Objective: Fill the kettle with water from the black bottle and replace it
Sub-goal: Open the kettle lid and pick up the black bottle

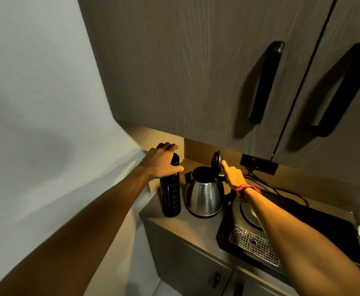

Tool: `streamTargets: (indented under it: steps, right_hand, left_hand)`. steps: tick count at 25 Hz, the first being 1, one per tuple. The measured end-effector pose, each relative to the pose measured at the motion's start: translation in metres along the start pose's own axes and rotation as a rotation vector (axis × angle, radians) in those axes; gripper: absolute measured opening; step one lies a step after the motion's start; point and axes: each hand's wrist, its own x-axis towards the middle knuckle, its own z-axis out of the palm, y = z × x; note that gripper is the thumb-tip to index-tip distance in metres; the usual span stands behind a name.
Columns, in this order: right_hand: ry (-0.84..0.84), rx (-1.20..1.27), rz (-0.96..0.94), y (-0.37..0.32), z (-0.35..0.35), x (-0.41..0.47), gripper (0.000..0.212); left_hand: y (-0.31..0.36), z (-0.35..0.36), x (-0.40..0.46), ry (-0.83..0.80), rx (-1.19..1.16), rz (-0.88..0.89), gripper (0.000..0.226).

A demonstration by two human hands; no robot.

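Note:
A tall black bottle [171,195] stands upright on the countertop [185,226], just left of the kettle. My left hand [160,161] is wrapped over its cap and neck. The steel kettle [204,194] sits on the counter with its black lid [215,161] tipped up and its mouth uncovered. My right hand [233,175] is at the kettle's handle, fingers closed on it and the thumb pressed against the raised lid. A red thread band circles that wrist.
A black tray [303,238] with a round kettle base [248,214] and a perforated drip grate [252,244] lies right of the kettle. Cables run to a wall socket [259,164]. Cupboard doors with black handles [266,82] hang overhead. The wall closes in on the left.

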Motion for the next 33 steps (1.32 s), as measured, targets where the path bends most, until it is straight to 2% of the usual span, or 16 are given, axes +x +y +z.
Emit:
streamTargets:
  steps: [4, 9, 13, 15, 17, 18, 20, 22, 25, 28, 30, 31, 33]
  right_hand:
    - [-0.034, -0.124, -0.085, 0.003, 0.010, 0.007, 0.051]
    - [-0.035, -0.238, -0.153, 0.012, 0.015, 0.016, 0.049]
    - [-0.105, -0.408, -0.187, 0.015, 0.014, 0.017, 0.059]
    - [-0.117, -0.421, -0.212, 0.018, 0.015, 0.019, 0.063]
    - [-0.113, -0.418, -0.222, 0.022, 0.016, 0.021, 0.067]
    - [-0.116, -0.426, -0.223, 0.022, 0.017, 0.022, 0.067]
    - [-0.117, -0.420, -0.221, 0.025, 0.019, 0.026, 0.066]
    - [-0.113, -0.411, -0.219, 0.027, 0.022, 0.029, 0.065]
    - [-0.094, -0.407, -0.219, 0.031, 0.028, 0.035, 0.062]
    - [-0.091, -0.402, -0.224, 0.034, 0.031, 0.042, 0.062]
    - [-0.080, -0.400, -0.231, 0.036, 0.034, 0.047, 0.063]
    - [-0.077, -0.394, -0.228, 0.037, 0.036, 0.049, 0.062]
    - [-0.071, -0.385, -0.233, 0.039, 0.038, 0.053, 0.062]
  left_hand:
    - [-0.013, 0.001, -0.004, -0.043, -0.153, 0.003, 0.072]
    - [-0.009, 0.000, 0.005, -0.050, 0.091, -0.078, 0.086]
    - [-0.013, -0.006, 0.010, -0.193, -0.167, -0.032, 0.081]
    - [-0.009, -0.007, 0.012, -0.165, -0.074, -0.068, 0.075]
    - [-0.003, -0.006, 0.013, -0.132, 0.113, -0.120, 0.086]
    - [0.000, -0.006, 0.015, -0.141, 0.122, -0.137, 0.093]
    - [0.001, -0.007, 0.016, -0.206, -0.026, -0.143, 0.098]
    - [-0.001, -0.008, 0.017, -0.234, -0.123, -0.159, 0.093]
    - [-0.003, -0.004, 0.013, -0.097, -0.020, -0.215, 0.080]
    - [0.004, -0.004, 0.010, 0.174, 0.101, -0.245, 0.081]
    - [0.015, -0.003, 0.008, 0.326, 0.137, -0.118, 0.080]
    - [0.024, 0.004, 0.006, 0.332, 0.116, 0.013, 0.078]
    - [0.049, 0.033, -0.006, 0.183, 0.065, 0.299, 0.073]
